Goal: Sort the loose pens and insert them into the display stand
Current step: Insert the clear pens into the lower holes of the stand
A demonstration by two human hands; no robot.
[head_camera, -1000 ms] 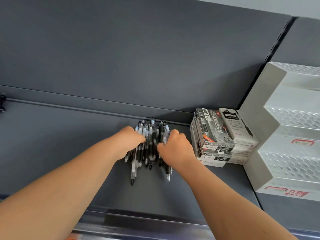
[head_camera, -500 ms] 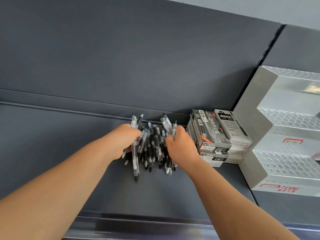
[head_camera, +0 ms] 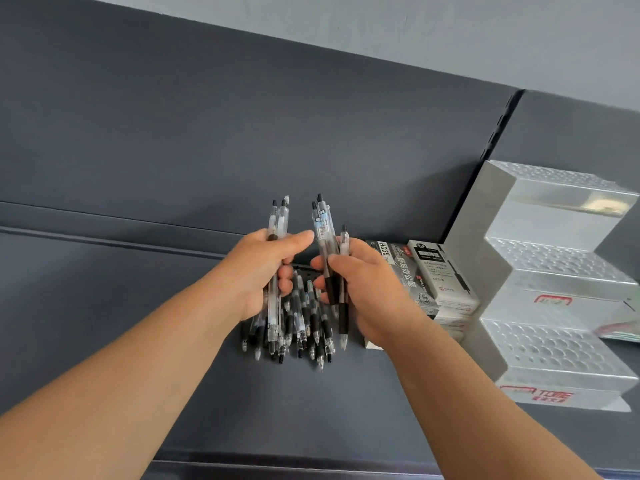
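Observation:
A heap of loose clear and black pens point(head_camera: 301, 327) lies on the dark grey shelf point(head_camera: 104, 306). My left hand point(head_camera: 266, 268) grips two or three clear pens point(head_camera: 278, 220) upright above the heap, click ends up. My right hand point(head_camera: 360, 289) holds another small bunch of pens point(head_camera: 323, 223), also upright, just right of the left bunch. The white stepped display stand point(head_camera: 554, 299), with rows of round holes on each tier, stands at the right of the shelf; its holes look empty.
A stack of pen boxes point(head_camera: 433, 271) sits between the heap and the stand, close behind my right hand. A dark back panel point(head_camera: 242, 116) rises behind the shelf. The shelf's front lip point(head_camera: 277, 469) runs along the bottom.
Both hands have lifted off the heap, each raising a bunch of pens upright. The view has tilted up a little.

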